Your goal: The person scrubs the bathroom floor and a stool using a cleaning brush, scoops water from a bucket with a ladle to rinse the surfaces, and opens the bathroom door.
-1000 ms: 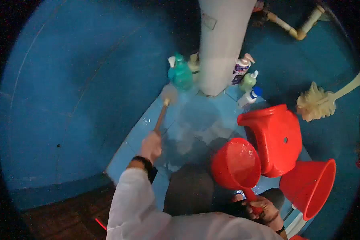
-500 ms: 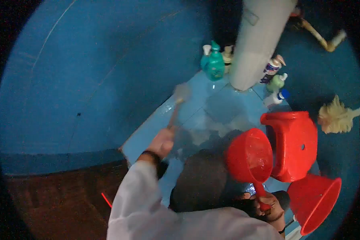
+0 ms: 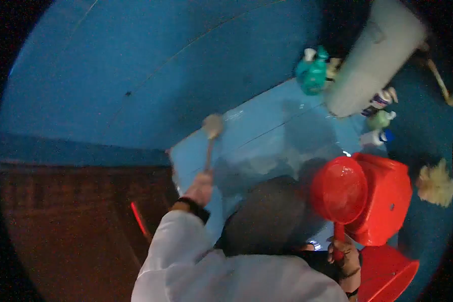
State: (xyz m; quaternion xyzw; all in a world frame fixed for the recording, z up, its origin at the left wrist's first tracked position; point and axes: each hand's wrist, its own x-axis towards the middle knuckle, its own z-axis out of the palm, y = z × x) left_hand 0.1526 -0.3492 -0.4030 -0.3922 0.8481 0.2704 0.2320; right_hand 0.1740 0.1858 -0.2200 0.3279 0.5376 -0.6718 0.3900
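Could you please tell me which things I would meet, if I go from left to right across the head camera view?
Brush → red dipper → red stool → pale frilly puff.

The left grip (image 3: 201,187) was extended forward; the right grip (image 3: 348,256) was held low.
The left fingers (image 3: 205,181) were curled in and slightly blurred, with the pale-sleeved left arm (image 3: 178,239) angled forward. The right fingers (image 3: 331,253) were likewise curled and partly shadowed, with the right wrist (image 3: 350,286) held near the view's bottom edge.
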